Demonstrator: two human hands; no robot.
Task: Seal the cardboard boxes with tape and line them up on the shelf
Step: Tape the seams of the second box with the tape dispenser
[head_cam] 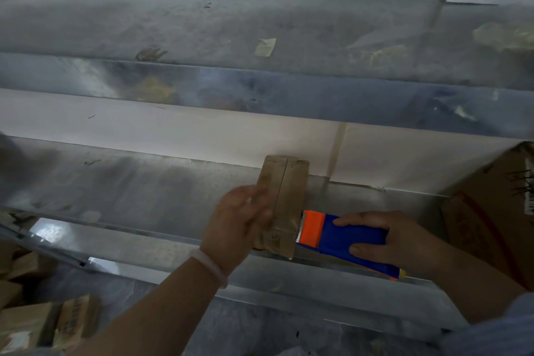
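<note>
A small cardboard box [284, 199] stands on end at the front edge of the metal shelf [144, 191], its flap seam facing me. My left grip [242, 217], blurred, lies with fingers fairly straight against the box's left side. My right grip [387, 237] grasps a blue-and-orange tape dispenser [346, 237], whose toothed orange head touches the box's right side low down. A larger cardboard box [491, 211] sits at the shelf's right end; more boxes [29, 324] lie lower left
</note>
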